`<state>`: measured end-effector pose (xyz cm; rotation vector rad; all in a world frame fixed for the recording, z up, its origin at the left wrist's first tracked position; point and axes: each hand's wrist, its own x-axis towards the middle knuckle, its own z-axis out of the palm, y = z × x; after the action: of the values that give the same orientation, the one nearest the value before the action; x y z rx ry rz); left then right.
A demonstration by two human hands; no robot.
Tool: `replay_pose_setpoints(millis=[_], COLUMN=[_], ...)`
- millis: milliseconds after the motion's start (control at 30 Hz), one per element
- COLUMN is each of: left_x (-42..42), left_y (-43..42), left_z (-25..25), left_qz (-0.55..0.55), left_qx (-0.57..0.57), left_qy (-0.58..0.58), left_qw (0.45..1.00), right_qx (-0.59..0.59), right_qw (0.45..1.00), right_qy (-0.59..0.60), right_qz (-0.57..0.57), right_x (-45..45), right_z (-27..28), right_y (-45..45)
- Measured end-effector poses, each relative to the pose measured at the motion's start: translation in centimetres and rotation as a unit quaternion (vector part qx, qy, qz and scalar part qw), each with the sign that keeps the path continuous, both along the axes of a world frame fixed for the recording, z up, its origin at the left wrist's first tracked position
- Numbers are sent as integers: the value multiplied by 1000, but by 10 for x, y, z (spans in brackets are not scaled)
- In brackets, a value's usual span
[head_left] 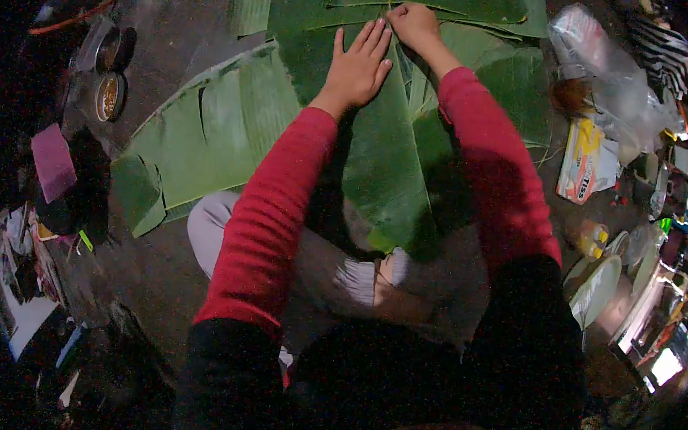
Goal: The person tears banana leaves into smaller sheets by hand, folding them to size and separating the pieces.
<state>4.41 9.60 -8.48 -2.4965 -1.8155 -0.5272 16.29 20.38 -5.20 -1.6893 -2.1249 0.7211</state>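
Note:
Large green banana leaves [387, 154] lie overlapped on the floor in front of my crossed legs. My left hand [358, 68] rests flat on a dark green leaf, its fingers spread and pointing away from me. Just right of its fingertips, my right hand [413, 24] is closed in a pinch at the leaf's edge, near a thin torn line. Whatever its fingertips grip is too small to make out. A paler leaf section [223, 125] spreads out to the left, with a lengthwise split in it.
At the left stand a small bowl of brownish bits [109, 96] and a pink cloth-like piece [53, 162]. On the right are clear plastic bags [619, 98], a yellow and white packet [582, 161] and a pale plate [596, 291]. More clutter lines the right edge.

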Motion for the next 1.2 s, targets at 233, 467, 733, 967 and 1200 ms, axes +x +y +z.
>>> replay_pose_setpoints(millis=[233,467,733,967,1200], left_x=[1,0,-6,-39,-59], left_y=[1,1,-10,-62,-80], left_z=[-2,-2,-6,31,50], left_qz=[10,11,-27,44,54], left_qx=[10,3,-2,-140,-322], left_qy=[-3,10,-4,80,-8], left_qw=[1000,1000,1000,986,945], right_qx=[116,174,156,-188,-235], right_qw=[988,961,979,964,956], right_qy=[-66,-114,-123,-174,164], right_qz=[-75,-183,-39,75,-64], right_x=[40,206,210,105,86], right_z=[-2,42,69,41,-4], right_y=[-35,-105,-174,-235,-213])
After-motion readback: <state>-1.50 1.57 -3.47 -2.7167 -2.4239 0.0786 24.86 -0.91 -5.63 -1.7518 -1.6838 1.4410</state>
